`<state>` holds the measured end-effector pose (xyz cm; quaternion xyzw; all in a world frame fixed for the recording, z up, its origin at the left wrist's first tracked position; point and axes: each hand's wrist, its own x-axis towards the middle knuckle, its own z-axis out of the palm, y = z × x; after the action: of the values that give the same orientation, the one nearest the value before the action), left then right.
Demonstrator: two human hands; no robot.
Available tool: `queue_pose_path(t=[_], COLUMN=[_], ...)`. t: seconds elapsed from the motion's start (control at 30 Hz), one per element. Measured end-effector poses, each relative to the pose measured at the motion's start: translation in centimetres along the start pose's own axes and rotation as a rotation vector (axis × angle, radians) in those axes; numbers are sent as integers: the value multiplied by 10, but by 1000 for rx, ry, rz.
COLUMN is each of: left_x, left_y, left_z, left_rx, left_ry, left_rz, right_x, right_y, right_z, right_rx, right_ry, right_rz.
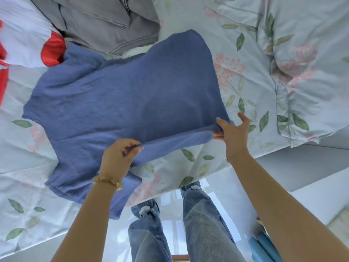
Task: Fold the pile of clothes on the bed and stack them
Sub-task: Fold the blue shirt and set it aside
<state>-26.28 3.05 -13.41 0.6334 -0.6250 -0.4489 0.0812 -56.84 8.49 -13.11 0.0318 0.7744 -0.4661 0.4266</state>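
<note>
A blue short-sleeved shirt [120, 103] lies spread across the floral bed cover [255, 87], its near part folded over. My left hand [119, 157] pinches the shirt's near folded edge, thumb and fingers curled round the cloth. At the shirt's right corner my right hand [232, 131] grips the cloth with thumb and forefinger, the other fingers raised. A grey garment [105, 21] lies crumpled at the far side, just behind the blue shirt.
A white and red cloth [28, 46] lies at the far left. A floral pillow [309, 59] sits at the right. The bed's near edge runs across the lower frame. My jeans-clad legs [188, 224] stand on the pale floor below it. Something blue [262, 246] lies at the lower right.
</note>
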Motion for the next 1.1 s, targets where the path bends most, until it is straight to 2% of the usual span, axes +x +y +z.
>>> queue_pose_path(t=[0.2,0.3,0.37,0.47,0.5,0.57,0.63,0.67,0.8,0.87,1.0,1.1], left_x=[86,98,90,65,57,43,38,39,54,55,55,55], left_y=[-8,-7,-1,15,20,27,28,26,12,7,3,7], left_z=[7,17,29,58,71,100,124,133,150,151,151,149], left_rx=[167,229,384,472,475,522,635,675,798,826,860,861], left_ry=[20,75,154,191,153,52,-23,-43,-95,-102,-120,-156], left_rz=[-67,-81,-10,252,338,389,296,252,241,257,266,240], right_x=[65,79,79,68,63,49,38,36,42,49,57,62], right_y=[-31,-32,-28,-13,-5,13,30,36,41,40,41,41], right_z=[52,64,58,28,14,-9,-20,-22,-3,5,-3,-19], right_rx=[-192,-252,-267,-299,-286,-201,-149,-136,63,75,-87,-202], right_ry=[-194,-250,-191,4,41,16,-66,-87,-193,-199,-50,43], right_rz=[34,58,12,-142,-96,181,409,437,372,297,91,42])
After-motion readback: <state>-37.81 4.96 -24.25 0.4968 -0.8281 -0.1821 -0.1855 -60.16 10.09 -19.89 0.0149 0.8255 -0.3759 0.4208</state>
